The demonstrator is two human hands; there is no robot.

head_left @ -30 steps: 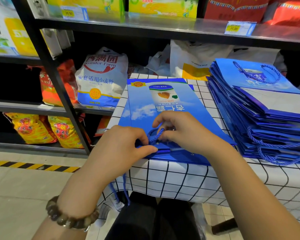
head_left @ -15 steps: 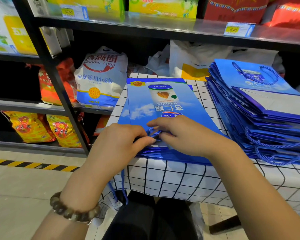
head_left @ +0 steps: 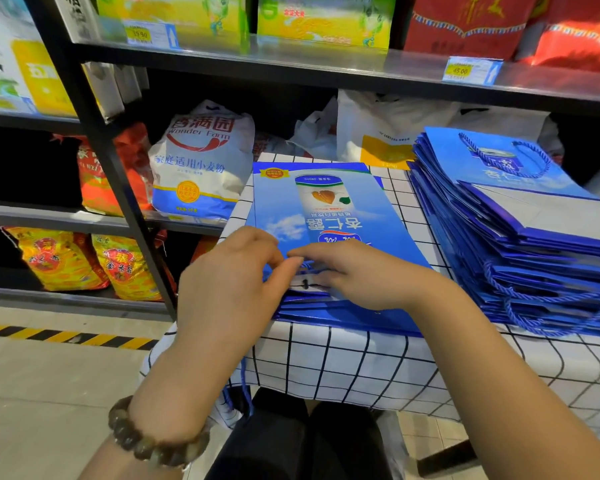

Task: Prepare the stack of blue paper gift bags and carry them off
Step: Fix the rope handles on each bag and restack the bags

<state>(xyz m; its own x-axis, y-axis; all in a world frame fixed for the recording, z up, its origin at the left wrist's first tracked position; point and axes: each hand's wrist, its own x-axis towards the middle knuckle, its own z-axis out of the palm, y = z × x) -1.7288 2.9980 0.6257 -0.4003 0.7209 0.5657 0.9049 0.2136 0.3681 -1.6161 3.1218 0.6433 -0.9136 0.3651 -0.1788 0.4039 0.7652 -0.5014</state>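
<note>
Findings: the small stack of blue bags (head_left: 326, 209) lies flat at the near edge of the checked surface (head_left: 361, 362). Your left hand (head_left: 229, 289) pinches the stack's near edge. Your right hand (head_left: 354, 275) has its grip curled on the rope handle (head_left: 307, 268).

Risks:
- Lifting by one handle would likely fan the lower bags onto the floor.
- The loose cord (head_left: 243, 393) dangling below may snag.
</note>
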